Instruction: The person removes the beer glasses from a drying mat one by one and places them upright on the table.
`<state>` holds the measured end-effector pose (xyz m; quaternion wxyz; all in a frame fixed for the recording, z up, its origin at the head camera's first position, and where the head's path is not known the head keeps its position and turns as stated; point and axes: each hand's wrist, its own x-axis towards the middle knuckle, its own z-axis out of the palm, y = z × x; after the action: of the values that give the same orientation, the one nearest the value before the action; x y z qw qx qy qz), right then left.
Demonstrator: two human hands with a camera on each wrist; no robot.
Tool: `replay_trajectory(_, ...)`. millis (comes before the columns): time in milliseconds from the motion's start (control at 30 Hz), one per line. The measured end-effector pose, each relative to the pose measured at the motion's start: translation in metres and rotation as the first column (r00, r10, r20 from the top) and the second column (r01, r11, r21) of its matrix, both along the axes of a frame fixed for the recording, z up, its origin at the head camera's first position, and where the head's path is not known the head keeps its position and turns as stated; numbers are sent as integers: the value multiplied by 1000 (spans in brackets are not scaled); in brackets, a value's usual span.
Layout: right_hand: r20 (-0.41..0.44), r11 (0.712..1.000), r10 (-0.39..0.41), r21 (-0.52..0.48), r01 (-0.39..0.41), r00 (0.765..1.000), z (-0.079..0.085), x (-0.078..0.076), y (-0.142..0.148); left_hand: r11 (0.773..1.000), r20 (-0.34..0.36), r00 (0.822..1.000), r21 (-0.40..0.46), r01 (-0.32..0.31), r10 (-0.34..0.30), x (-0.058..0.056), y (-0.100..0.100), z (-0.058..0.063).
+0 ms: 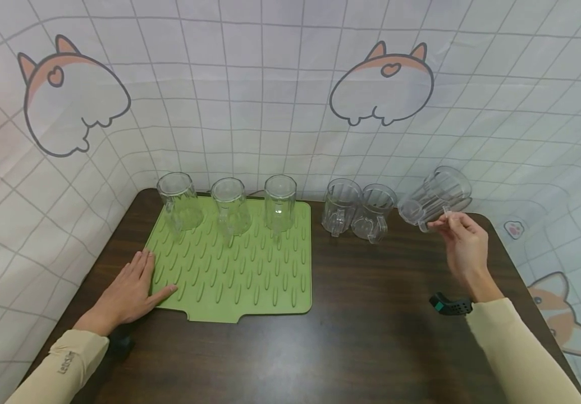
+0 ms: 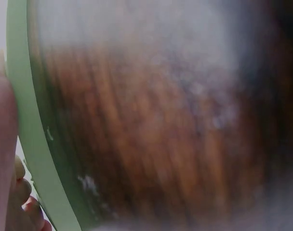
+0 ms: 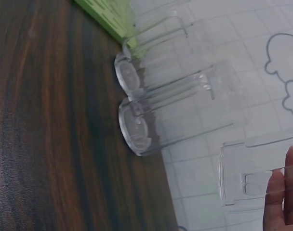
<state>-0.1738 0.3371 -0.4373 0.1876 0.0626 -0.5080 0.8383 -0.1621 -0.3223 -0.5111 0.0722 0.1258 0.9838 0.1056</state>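
Note:
My right hand (image 1: 466,247) grips the handle of a clear mug (image 1: 442,191) at the far right of the table. The mug is tilted, its mouth toward the upper right, and in the right wrist view its base (image 3: 223,175) appears raised above the tabletop. Flat on the left edge of a green ribbed mat (image 1: 224,275) rests my left hand (image 1: 128,289), fingers straight and thumb spread. Two more clear mugs, one (image 1: 341,207) beside the other (image 1: 373,213), stand upright between the mat and the held mug.
Along the mat's back edge stand three clear glass mugs: a left one (image 1: 181,205), a middle one (image 1: 232,207) and a right one (image 1: 280,205). The dark wooden table (image 1: 361,348) backs onto a gridded cloth (image 1: 290,84) with cartoon animals.

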Motion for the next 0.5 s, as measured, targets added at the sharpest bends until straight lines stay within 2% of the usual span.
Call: replay_trajectory(500,100,986,-58,164,41,993,-29,-7,-5,1000,21,1000,-11,3,-3,1,2,2)
